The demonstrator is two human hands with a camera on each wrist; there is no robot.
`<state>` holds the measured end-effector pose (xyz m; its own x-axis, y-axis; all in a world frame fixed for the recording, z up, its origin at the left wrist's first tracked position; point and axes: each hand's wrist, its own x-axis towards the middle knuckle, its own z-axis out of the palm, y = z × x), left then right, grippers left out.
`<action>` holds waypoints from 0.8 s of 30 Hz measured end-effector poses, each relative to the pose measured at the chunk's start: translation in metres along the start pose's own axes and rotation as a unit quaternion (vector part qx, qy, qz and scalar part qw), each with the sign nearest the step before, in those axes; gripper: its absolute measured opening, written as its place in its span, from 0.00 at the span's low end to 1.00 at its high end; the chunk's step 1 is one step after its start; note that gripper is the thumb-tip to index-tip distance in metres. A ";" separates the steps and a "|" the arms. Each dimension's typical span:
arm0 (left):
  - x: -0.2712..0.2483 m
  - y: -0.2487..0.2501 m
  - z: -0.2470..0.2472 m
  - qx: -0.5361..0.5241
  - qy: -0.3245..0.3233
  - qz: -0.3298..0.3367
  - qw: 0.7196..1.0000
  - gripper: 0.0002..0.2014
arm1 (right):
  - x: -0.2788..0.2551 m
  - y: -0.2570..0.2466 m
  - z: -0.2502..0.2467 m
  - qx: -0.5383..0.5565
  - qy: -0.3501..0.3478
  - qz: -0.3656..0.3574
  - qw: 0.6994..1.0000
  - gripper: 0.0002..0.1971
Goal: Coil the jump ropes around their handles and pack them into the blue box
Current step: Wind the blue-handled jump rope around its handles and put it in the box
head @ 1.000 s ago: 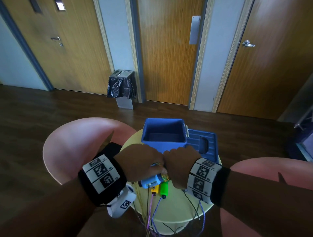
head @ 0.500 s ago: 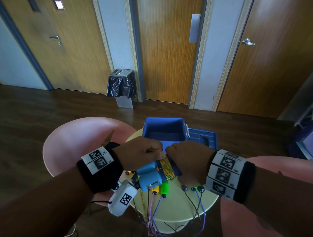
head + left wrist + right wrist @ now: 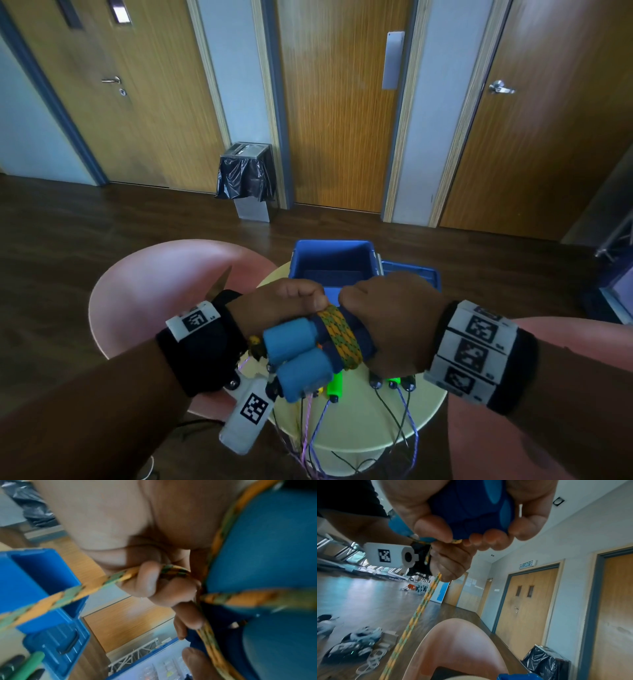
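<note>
Both hands meet just in front of the open blue box (image 3: 329, 263) on the round pale-yellow table (image 3: 359, 428). My right hand (image 3: 390, 318) grips one end of a pair of blue handles (image 3: 291, 346) held side by side. An orange-and-green rope (image 3: 339, 335) is wound a few turns round their middle. My left hand (image 3: 284, 301) pinches this rope (image 3: 68, 596) between thumb and fingers (image 3: 147, 580) beside the handles (image 3: 265, 547). In the right wrist view the loose rope (image 3: 419, 608) hangs down from the handles (image 3: 471, 507) toward the floor.
The box lid (image 3: 411, 274) lies open to the right. More jump ropes lie on the table under my hands: a green handle (image 3: 335, 383), black handles (image 3: 375, 380), thin cords over the front edge. Pink chairs (image 3: 154, 291) (image 3: 582, 335) flank the table. A bin (image 3: 246, 178) stands by the doors.
The handle bundle has come up and turned so its rope coil faces me. My right hand has shifted right along the handles, and my left hand stays on the rope.
</note>
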<state>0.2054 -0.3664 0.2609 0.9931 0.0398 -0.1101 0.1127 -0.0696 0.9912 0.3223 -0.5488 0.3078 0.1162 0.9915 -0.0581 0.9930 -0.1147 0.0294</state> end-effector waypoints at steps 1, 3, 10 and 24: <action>0.001 -0.004 -0.003 -0.055 0.011 -0.015 0.998 0.09 | 0.000 -0.001 -0.005 0.015 0.009 0.007 1.000 0.18; 0.004 -0.018 -0.005 -0.130 0.047 -0.038 0.990 0.17 | 0.000 -0.003 -0.014 0.012 0.033 0.030 0.999 0.16; 0.003 -0.032 0.065 -0.024 0.299 0.093 0.949 0.12 | 0.003 -0.004 -0.021 0.070 0.158 0.129 0.976 0.20; 0.005 -0.022 0.091 0.133 0.332 0.115 0.927 0.15 | 0.006 -0.006 -0.013 0.076 0.151 0.213 0.962 0.20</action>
<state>0.2105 -0.4551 0.2321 0.7638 0.5914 0.2586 -0.0077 -0.3923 0.9198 0.3167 -0.5412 0.3204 0.5239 0.8230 0.2196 0.8515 -0.4992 -0.1605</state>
